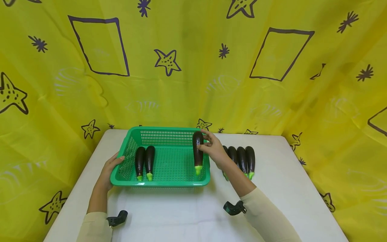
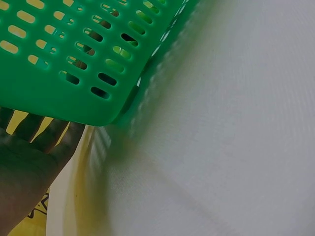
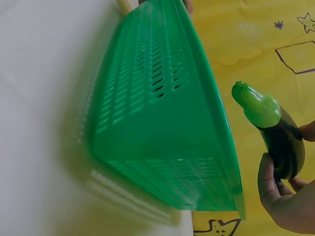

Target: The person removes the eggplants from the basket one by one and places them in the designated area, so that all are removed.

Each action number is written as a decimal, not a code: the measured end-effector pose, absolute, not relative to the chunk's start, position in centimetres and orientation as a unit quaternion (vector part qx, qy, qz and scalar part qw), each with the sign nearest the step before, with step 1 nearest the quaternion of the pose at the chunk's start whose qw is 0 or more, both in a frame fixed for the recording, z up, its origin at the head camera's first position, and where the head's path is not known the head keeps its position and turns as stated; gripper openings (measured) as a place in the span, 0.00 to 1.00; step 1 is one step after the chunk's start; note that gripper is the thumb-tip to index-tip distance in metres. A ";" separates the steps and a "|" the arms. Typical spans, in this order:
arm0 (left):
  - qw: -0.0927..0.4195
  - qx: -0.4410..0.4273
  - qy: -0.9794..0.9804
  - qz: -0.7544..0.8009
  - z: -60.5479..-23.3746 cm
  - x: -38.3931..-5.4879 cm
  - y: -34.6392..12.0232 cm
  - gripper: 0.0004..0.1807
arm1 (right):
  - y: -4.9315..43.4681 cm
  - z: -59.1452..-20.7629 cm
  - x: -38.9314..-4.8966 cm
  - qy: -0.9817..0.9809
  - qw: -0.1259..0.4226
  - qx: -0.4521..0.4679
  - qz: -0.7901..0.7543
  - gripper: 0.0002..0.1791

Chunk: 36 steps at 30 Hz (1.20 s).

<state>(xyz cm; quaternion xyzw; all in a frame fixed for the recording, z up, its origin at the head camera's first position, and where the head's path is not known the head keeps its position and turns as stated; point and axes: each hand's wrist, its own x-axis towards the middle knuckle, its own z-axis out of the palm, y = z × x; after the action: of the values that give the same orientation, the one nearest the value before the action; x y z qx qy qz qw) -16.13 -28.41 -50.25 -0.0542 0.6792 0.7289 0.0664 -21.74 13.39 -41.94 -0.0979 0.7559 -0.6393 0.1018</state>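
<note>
In the head view, a green plastic basket [image 1: 167,184] with slotted walls stands on the white table. My left hand [image 1: 106,170] grips its left rim, the thumb over the edge; in the left wrist view its fingers lie along the outside of the rim. Two dark eggplants [image 1: 145,162] with green stem ends lie side by side inside, at the left. My right hand [image 1: 215,150] holds another eggplant [image 1: 198,148] between thumb and fingers over the basket's right end, stem end toward me. The right wrist view shows this held eggplant [image 3: 283,142] above the rim.
Right of the basket, several more eggplants [image 1: 250,159] lie in a row on the white table [image 1: 284,188], partly behind my right forearm. A yellow patterned curtain [image 1: 193,90] hangs close behind the table and along both sides.
</note>
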 end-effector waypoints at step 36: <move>0.061 -0.050 0.681 0.728 -50.6 -16.1 -28.3 0.36 | 23.5 -45.0 -20.0 0.777 0.040 -0.005 -0.628 0.38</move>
<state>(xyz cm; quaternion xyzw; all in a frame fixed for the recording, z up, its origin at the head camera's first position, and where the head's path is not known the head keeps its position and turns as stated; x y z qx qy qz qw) -16.12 -28.32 -50.55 -0.0500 0.6812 0.7279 0.0609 -20.01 23.50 -44.98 -0.0053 0.7771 -0.6281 0.0400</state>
